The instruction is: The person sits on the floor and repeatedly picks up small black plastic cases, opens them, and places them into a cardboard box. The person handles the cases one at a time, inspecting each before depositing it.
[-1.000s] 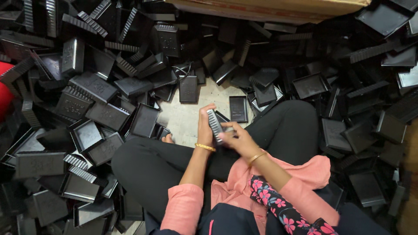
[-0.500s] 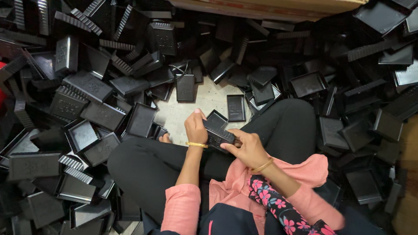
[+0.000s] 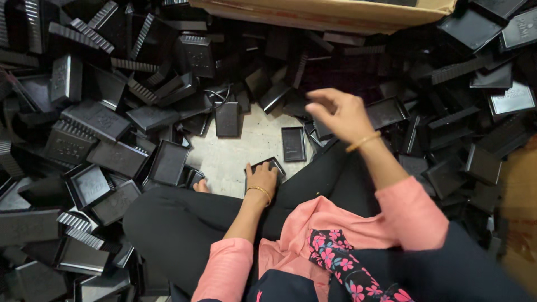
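I sit cross-legged on the floor amid heaps of black plastic trays. My left hand (image 3: pixel 261 179) rests low in front of my knee, fingers closed over a small black tray (image 3: pixel 272 165) that lies against my leg. My right hand (image 3: pixel 337 113) is lifted and stretched forward over the pile, fingers loosely curled, and nothing is in it. A flat black tray (image 3: pixel 293 144) lies on the bare floor just left of that hand, and another (image 3: pixel 226 118) lies farther left.
Black trays and ribbed lids are piled all around, thick at the left (image 3: pixel 84 134) and right (image 3: pixel 475 112). A brown cardboard box (image 3: pixel 335 14) stands at the top edge. A small patch of pale floor (image 3: pixel 251 145) shows ahead of my knees.
Both hands were together on one tray over my lap. The right hand has let go and swung up and forward; the left has lowered the tray toward the floor.
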